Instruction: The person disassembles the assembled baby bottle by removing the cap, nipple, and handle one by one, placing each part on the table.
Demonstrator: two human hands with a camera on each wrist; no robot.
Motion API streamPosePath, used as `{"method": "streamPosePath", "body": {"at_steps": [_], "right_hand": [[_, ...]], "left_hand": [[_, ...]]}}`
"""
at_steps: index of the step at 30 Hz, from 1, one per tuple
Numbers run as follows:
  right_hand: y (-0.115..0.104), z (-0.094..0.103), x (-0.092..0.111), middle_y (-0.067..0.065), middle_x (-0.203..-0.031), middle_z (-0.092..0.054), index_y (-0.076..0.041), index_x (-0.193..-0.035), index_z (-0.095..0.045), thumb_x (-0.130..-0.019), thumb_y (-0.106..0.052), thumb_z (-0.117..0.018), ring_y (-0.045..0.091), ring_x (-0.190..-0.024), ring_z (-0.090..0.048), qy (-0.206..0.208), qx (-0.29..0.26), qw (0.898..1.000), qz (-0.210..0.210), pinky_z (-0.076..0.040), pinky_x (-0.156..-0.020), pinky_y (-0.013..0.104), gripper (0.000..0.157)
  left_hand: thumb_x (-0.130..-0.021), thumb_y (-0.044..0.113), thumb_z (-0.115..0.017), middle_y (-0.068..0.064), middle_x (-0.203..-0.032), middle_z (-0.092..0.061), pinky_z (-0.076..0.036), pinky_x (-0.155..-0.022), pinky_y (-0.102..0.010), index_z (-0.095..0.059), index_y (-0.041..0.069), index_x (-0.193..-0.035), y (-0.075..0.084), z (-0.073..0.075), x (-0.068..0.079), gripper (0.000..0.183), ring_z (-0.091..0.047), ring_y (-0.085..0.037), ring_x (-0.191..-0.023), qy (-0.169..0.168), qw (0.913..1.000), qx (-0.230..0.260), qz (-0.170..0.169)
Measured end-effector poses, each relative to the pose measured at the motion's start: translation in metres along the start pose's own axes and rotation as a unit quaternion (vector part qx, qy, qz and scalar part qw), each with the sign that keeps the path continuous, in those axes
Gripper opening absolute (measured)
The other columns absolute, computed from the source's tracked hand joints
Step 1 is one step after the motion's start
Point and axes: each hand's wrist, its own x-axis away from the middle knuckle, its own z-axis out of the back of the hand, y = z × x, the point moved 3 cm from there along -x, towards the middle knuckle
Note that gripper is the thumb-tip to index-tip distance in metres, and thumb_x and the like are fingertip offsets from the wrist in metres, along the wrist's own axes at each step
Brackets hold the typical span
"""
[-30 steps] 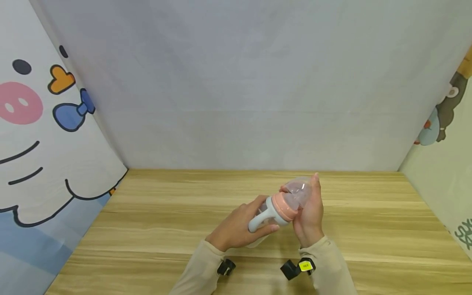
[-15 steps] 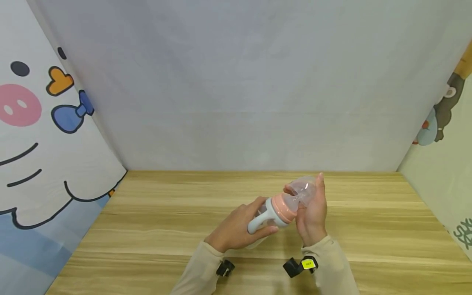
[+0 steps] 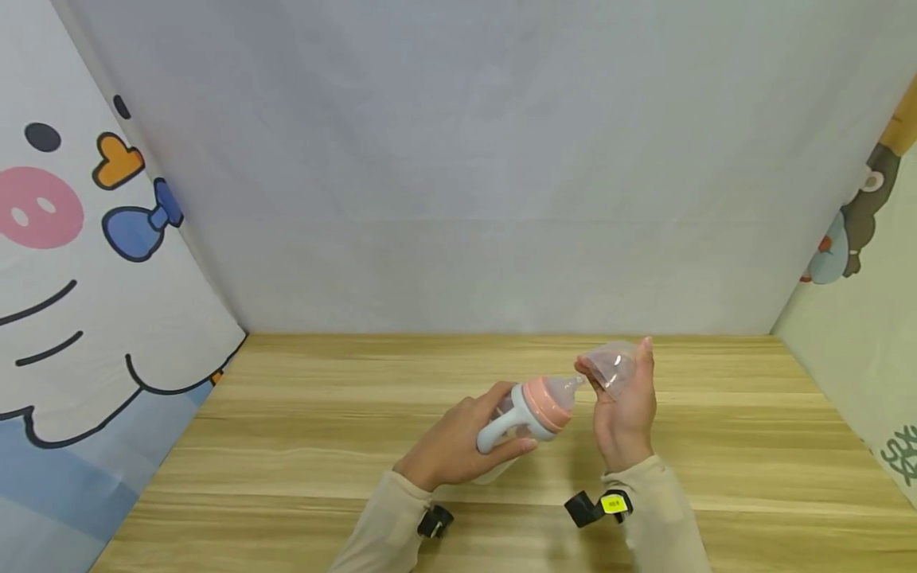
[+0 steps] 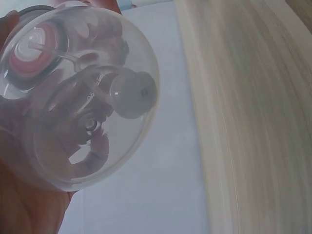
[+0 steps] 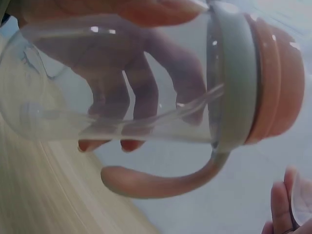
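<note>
My left hand (image 3: 458,446) grips a clear baby bottle (image 5: 161,92) around its body. The bottle tilts, its bare teat (image 3: 564,389) pointing up and to the right. It has a peach collar ring (image 3: 546,404) and a pale grey handle (image 3: 496,430). Inside, a thin straw (image 5: 146,122) ends in a round weight (image 4: 134,95), seen through the base in the left wrist view. To the right, my right hand (image 3: 626,422) holds a clear domed bottle cap (image 3: 610,368) between thumb and fingers, apart from the teat. Part of the bottle's body is hidden behind the left hand.
Both hands are above a wood-grain table (image 3: 322,414). A plain grey-white cloth wall (image 3: 487,175) stands along its back edge. Cartoon-printed sheets flank it, a white one (image 3: 143,302) on the left and a pale green one (image 3: 867,334) on the right.
The clear cap has come off the teat and moved to the right with my right hand, leaving the teat uncovered. My left hand and the bottle have barely moved.
</note>
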Motion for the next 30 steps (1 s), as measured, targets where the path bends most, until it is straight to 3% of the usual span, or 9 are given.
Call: {"method": "streamPosePath", "body": {"at_steps": [6,12,17,22,30], "right_hand": [[0.003,0.005,-0.001,-0.001,-0.074,-0.07,-0.009,-0.079,-0.067,-0.106,-0.048,-0.044,0.013,-0.071,-0.07,0.017,0.029,0.999,0.009,-0.054,-0.084,0.027,0.052],[0.003,0.011,-0.004,-0.004,-0.08,-0.068,-0.013,-0.088,-0.065,-0.103,-0.055,-0.046,0.012,-0.078,-0.067,0.048,0.097,0.994,0.024,-0.042,-0.097,0.028,0.049],[-0.002,0.018,-0.009,-0.006,-0.082,-0.068,-0.015,-0.083,-0.068,-0.102,-0.049,-0.052,0.011,-0.087,-0.062,0.065,0.095,0.992,0.045,-0.041,-0.094,0.027,0.042],[-0.006,0.023,-0.012,-0.006,-0.086,-0.069,-0.015,-0.085,-0.069,-0.102,-0.041,-0.057,0.012,-0.094,-0.059,0.048,0.081,0.993,0.072,-0.036,-0.097,0.027,0.034],[-0.005,0.025,-0.015,-0.006,-0.088,-0.066,-0.013,-0.089,-0.067,-0.103,-0.03,-0.058,0.013,-0.095,-0.058,0.034,0.138,0.984,0.109,-0.041,-0.097,0.027,0.023]], "left_hand": [[-0.095,0.051,-0.065,0.006,-0.09,-0.068,-0.05,-0.069,-0.02,-0.048,0.019,-0.137,0.0,0.001,0.001,0.055,-0.058,0.0,-0.071,0.003,1.0,-0.001,-0.001],[-0.095,0.05,-0.065,0.009,-0.086,-0.064,-0.05,-0.068,-0.02,-0.048,0.02,-0.135,-0.001,0.001,0.001,0.052,-0.057,0.0,-0.069,0.005,1.0,0.0,0.003],[-0.096,0.049,-0.065,0.008,-0.086,-0.065,-0.05,-0.069,-0.02,-0.047,0.019,-0.135,-0.003,0.001,0.001,0.052,-0.057,0.0,-0.068,0.004,1.0,0.004,-0.002],[-0.096,0.049,-0.065,0.003,-0.091,-0.07,-0.05,-0.071,-0.02,-0.046,0.018,-0.139,-0.002,0.002,0.001,0.057,-0.058,0.0,-0.071,0.003,1.0,0.003,-0.007],[-0.095,0.051,-0.065,0.001,-0.092,-0.07,-0.049,-0.07,-0.021,-0.047,0.019,-0.14,-0.003,0.003,0.001,0.057,-0.057,-0.002,-0.072,0.006,0.9999,-0.015,-0.005]]}}
